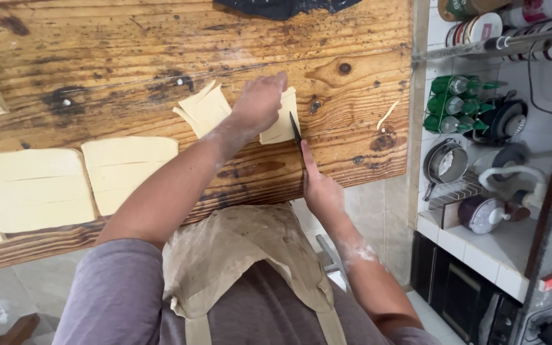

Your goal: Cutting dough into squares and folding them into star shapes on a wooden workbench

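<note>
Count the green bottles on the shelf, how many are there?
6 green bottles, lying stacked in two rows of three inside a wire rack beside the wooden table: three on top, three below. More may be hidden behind them.

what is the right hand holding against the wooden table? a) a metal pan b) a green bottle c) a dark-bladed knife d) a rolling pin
c: the right hand grips a knife with a thin dark blade that runs along the edge of the pale dough piece, which the left hand presses down on the wooden table.
</note>
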